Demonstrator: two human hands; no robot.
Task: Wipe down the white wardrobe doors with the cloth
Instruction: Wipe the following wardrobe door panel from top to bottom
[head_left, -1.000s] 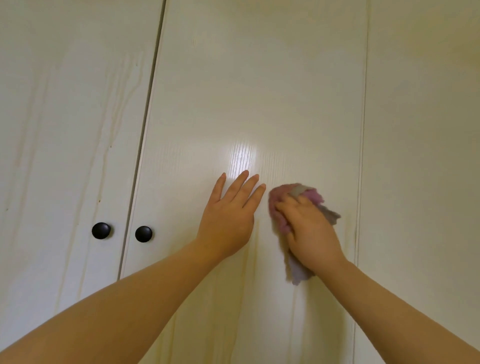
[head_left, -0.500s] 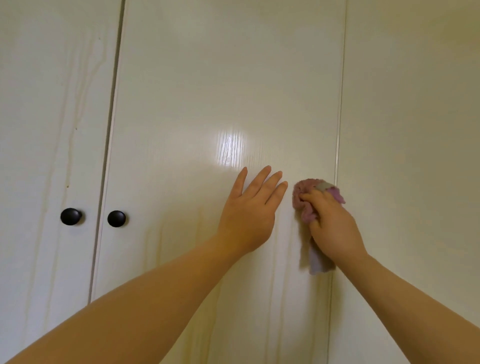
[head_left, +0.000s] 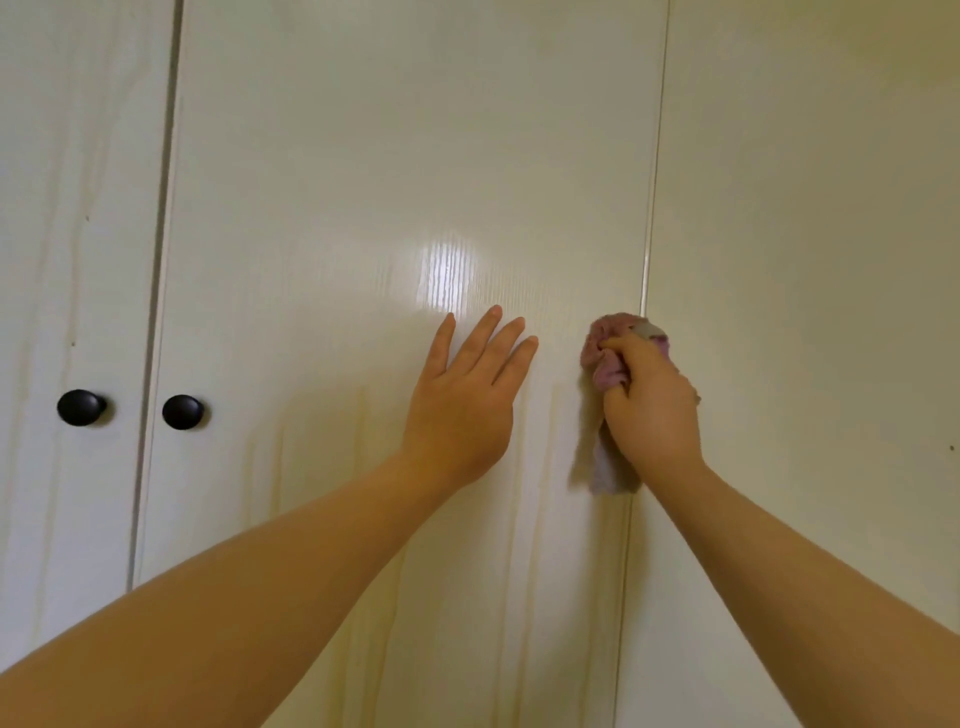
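The left door's knob (head_left: 80, 408) and the middle door's knob (head_left: 182, 411) are noted well apart from the work. The middle door (head_left: 332, 156) is braced by the left hand (head_left: 462, 410), fingers straight and slightly spread. The cloth (head_left: 602, 364) is gripped by the right hand (head_left: 652, 410), fingers curled round it, and pressed at that door's right edge. Wiping is judged under way; the right panel (head_left: 810, 234) is called for next. No obstruction is seen.
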